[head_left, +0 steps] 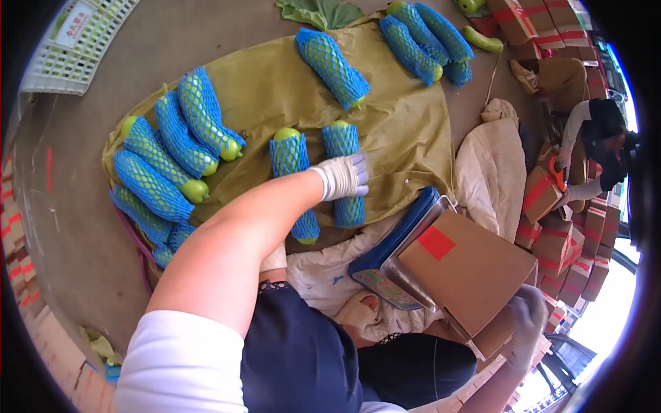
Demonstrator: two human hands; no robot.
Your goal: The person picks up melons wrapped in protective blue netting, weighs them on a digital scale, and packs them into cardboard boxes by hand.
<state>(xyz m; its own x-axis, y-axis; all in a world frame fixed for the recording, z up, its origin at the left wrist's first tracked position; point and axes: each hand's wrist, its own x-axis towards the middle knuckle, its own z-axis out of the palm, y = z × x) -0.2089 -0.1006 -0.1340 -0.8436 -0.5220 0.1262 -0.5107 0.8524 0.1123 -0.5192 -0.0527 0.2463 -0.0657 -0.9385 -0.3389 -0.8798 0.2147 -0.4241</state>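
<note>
My left hand [344, 176], in a pale glove, lies across a long green gourd in blue foam netting [342, 141], its fingers bent over the far side. Left of it, another netted gourd [289, 155] lies partly under my forearm. My right hand [529, 323], gloved and blurred, is at the lower right edge of an open cardboard box [468, 258] with red tape; its fingers are not clear. The box rests tilted on a blue-edged scale [392, 268].
More netted gourds lie on the olive cloth [248, 82], at its left [155, 186], top middle [332, 69] and top right [420, 41]. A white crate [76, 41] stands upper left. At right, a person [599, 138] holds orange-handled scissors or a tape tool among taped boxes [554, 248].
</note>
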